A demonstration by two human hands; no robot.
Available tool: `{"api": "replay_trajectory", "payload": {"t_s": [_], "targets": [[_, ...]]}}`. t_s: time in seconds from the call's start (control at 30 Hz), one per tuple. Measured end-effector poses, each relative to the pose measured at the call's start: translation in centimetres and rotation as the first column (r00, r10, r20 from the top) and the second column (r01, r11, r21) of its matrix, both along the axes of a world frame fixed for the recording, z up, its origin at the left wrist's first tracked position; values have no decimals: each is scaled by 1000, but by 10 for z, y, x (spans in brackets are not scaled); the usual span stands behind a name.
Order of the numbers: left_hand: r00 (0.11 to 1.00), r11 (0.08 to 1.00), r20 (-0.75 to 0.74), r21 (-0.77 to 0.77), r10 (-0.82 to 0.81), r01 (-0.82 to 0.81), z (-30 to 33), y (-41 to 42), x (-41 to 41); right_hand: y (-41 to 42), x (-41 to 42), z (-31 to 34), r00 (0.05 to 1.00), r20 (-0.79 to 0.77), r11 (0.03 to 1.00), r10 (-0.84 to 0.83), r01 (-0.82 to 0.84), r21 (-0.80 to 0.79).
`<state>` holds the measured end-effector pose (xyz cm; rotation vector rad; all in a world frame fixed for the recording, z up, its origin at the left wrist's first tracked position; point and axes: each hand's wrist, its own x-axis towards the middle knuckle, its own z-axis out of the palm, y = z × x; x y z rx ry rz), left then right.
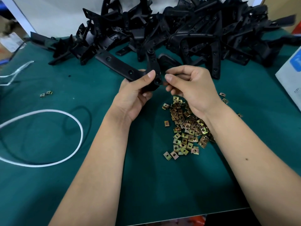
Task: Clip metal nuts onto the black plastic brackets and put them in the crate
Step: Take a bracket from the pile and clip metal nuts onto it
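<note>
White cord loop on green mat; white box at right

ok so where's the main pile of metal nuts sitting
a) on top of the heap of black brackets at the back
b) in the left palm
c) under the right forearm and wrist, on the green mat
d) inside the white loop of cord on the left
c: the pile of metal nuts lies on the green mat beneath the right hand and its wrist, while the left hand grips a black bracket.

Assembly workbench: heaped brackets, loose nuts
</note>
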<state>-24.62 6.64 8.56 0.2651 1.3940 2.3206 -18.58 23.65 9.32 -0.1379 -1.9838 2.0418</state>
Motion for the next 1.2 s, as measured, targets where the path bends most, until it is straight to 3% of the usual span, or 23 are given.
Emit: {"api": "replay_trajectory", "payload": {"t_s": [0.27, 0.7, 1.2], "targets": [[1000, 1000, 8, -12, 11, -11, 2, 2, 2, -2, 2, 5, 997, 71, 987, -32, 42, -154], [998, 997, 27, -55, 50, -49, 5, 6, 6, -13, 3, 3, 994, 112, 971, -11, 37, -235], [1000, 988, -24, -152, 8, -12, 6, 12, 6, -9, 5, 0, 991, 127, 978, 33, -6, -209]]}}
